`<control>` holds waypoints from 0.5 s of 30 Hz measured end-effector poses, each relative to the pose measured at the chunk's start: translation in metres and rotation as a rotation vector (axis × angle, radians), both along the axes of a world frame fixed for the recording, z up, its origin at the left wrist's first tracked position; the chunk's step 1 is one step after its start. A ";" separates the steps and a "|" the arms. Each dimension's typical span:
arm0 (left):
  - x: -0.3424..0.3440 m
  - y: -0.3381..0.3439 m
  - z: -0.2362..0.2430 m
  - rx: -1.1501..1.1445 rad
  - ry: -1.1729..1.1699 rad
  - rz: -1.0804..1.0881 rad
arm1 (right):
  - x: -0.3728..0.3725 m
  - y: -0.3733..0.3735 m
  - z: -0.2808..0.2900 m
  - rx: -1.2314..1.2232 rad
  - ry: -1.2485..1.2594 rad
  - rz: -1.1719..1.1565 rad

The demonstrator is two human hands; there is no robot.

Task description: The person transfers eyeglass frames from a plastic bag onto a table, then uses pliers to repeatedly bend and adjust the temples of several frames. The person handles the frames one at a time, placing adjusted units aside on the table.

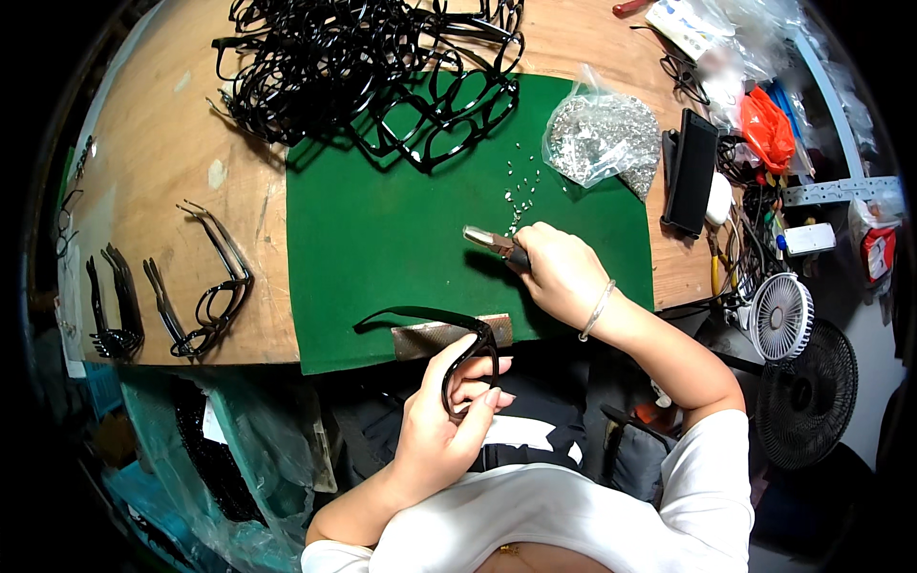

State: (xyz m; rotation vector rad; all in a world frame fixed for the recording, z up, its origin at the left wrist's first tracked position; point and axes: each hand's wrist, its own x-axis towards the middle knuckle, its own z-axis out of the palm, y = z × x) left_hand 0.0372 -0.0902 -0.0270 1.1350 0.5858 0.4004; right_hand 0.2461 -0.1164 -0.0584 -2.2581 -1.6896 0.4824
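Note:
My left hand (444, 420) is closed around a black eyeglass frame (485, 342) at the table's front edge. One temple of the frame sticks out to the left above a metal plate (420, 341) fixed at that edge. Over the green mat (382, 248), my right hand (564, 272) grips a pair of pliers (495, 243), jaws pointing left. Whether the jaws hold anything is too small to tell. Small silvery pieces (519, 199) lie scattered just beyond the pliers. Behind them rests a clear plastic bag (602, 134) full of similar pieces.
A large tangled heap of black eyeglass frames (334, 76) covers the mat's far left. More frames (205, 306) stand on the wood at left. On the right are a phone on a stand (690, 172), an orange bag (767, 129), cables, a white fan (781, 317) and a black fan (807, 393).

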 end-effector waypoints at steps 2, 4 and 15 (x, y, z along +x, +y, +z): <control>0.000 0.000 -0.001 -0.007 0.008 0.004 | 0.001 0.000 0.004 -0.023 -0.019 0.007; 0.000 0.000 -0.001 -0.021 -0.012 0.033 | -0.001 -0.001 0.013 0.061 0.100 -0.013; 0.012 -0.005 0.003 0.099 -0.050 0.049 | -0.061 -0.016 0.057 0.201 1.269 -0.383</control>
